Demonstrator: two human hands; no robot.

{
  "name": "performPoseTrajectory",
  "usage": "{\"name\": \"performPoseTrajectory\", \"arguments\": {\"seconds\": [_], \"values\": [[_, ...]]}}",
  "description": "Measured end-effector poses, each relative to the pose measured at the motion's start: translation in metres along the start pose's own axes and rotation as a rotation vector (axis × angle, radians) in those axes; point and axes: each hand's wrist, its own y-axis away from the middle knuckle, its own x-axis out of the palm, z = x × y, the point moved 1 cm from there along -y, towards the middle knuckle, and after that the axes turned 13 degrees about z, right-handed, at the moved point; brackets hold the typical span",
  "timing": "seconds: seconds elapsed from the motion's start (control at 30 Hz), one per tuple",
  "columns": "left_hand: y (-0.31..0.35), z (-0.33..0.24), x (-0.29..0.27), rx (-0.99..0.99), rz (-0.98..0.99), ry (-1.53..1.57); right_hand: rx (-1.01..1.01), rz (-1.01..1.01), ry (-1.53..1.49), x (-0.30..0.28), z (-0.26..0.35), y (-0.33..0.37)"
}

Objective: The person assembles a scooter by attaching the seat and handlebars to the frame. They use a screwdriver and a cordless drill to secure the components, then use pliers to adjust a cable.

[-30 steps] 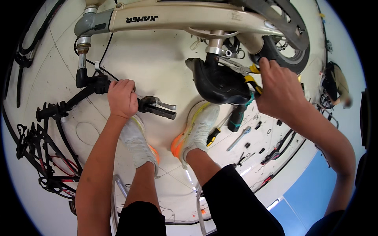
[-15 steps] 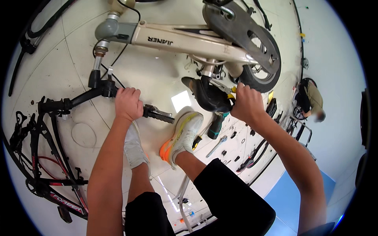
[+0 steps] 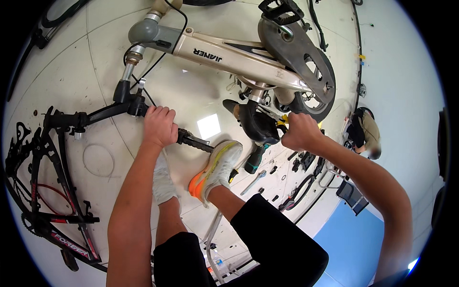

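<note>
A beige folding bicycle (image 3: 239,60) lies on its side on the floor before me. My left hand (image 3: 160,125) is wrapped round its black handlebar (image 3: 107,115), just inboard of the ribbed grip (image 3: 193,141). Beside the black saddle (image 3: 258,125), my right hand (image 3: 302,132) is a closed fist on yellow-and-black-handled pliers (image 3: 283,121). Their metal end points at the seat post (image 3: 257,93); whether the jaws touch anything is unclear. The chainring guard (image 3: 299,55) and a wheel (image 3: 325,103) lie beyond my right hand.
A black bicycle frame (image 3: 57,177) lies at the left. My shoes (image 3: 217,167) stand near the grip. A teal-and-black tool handle (image 3: 256,159), a wrench (image 3: 253,182) and several small parts lie to the right. Another person (image 3: 366,131) is at the far right, near a chair (image 3: 353,195).
The whole view has shifted and turned slightly. My right elbow has swung outward, while both hands keep their closed grips at the handlebar and beside the saddle.
</note>
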Motion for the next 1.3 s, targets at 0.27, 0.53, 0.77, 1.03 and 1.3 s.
{"name": "performPoseTrajectory", "arguments": {"seconds": [0.27, 0.53, 0.77, 1.03, 1.3], "values": [[0.0, 0.002, 0.0, 0.019, -0.016, 0.011, 0.109, 0.233, -0.103, -0.026, 0.019, 0.006], [0.0, -0.002, -0.005, -0.012, 0.134, -0.097, 0.004, 0.035, -0.901, 0.017, -0.025, 0.083], [-0.018, -0.03, -0.011, -0.3, 0.604, -0.112, -0.585, 0.189, -2.014, 0.045, -0.027, 0.217], [-0.047, -0.211, -0.216, -0.205, 0.306, 0.714, -1.136, 0.147, -2.686, 0.016, 0.018, 0.217], [-0.023, -0.345, -0.283, -0.406, 0.383, 0.533, -1.088, -0.407, -2.327, 0.03, 0.024, 0.207]]}}
